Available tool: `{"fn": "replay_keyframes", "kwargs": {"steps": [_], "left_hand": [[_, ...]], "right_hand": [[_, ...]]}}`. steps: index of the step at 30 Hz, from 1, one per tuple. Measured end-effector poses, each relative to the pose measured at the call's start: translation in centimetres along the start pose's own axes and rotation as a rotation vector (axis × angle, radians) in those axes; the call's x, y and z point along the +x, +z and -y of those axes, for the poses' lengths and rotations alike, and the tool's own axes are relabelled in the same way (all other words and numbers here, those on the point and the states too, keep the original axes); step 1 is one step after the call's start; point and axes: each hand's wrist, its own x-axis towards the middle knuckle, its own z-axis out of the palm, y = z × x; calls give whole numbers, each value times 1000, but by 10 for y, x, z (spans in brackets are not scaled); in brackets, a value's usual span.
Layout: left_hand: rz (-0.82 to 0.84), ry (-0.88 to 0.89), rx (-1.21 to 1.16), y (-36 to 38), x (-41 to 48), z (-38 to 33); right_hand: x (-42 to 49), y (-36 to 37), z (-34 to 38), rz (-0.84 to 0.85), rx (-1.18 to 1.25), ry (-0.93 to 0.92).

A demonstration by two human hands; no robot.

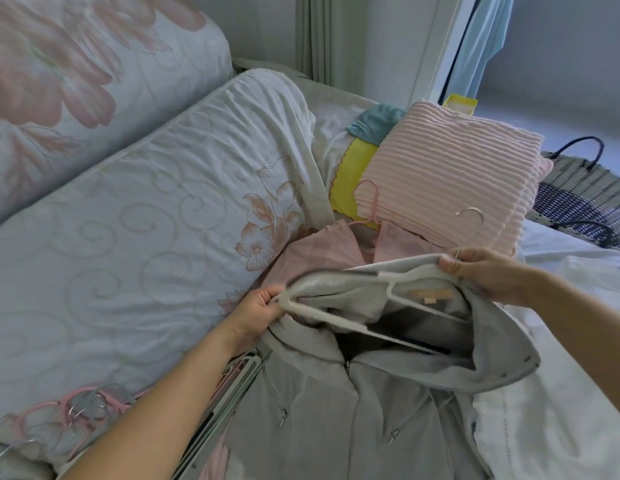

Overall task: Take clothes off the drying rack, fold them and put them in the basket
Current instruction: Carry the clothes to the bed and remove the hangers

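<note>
A grey zip hoodie (353,403) lies on the bed in front of me, still on a white hanger (339,320) with a metal hook. My left hand (258,308) grips the hanger's left end together with the hoodie's collar. My right hand (488,271) holds the hanger's neck below the hook and the hood's edge. Behind the hoodie a pink garment (319,251) lies on a pink hanger. A woven basket (585,192) with dark handles sits at the right edge of the bed.
A folded pink ribbed blanket (450,174) rests on yellow and teal cloths (350,178). Two large floral pillows (145,209) fill the left side. Several loose pink and white hangers (90,407) lie at lower left. A light blue garment (481,39) hangs at the top right.
</note>
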Motion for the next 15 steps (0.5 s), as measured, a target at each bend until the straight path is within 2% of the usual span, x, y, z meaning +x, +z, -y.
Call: {"fn": "replay_keyframes", "kwargs": {"steps": [3,9,12,14,15], "left_hand": [[7,-25,10,1,5,12],[-251,131,312,-13,12,14],[-515,363,408,-10,3,4],[-609,650,709,1,1,-13],[-572,773,880,9,5,-21]], "right_hand": [[3,9,13,-27,151,-79],[17,20,16,-303,-230,-140],[24,20,8,-383,-369,-180],[26,31,6,-371,-478,-192],[27,39,5,-349,-518,-213]]}}
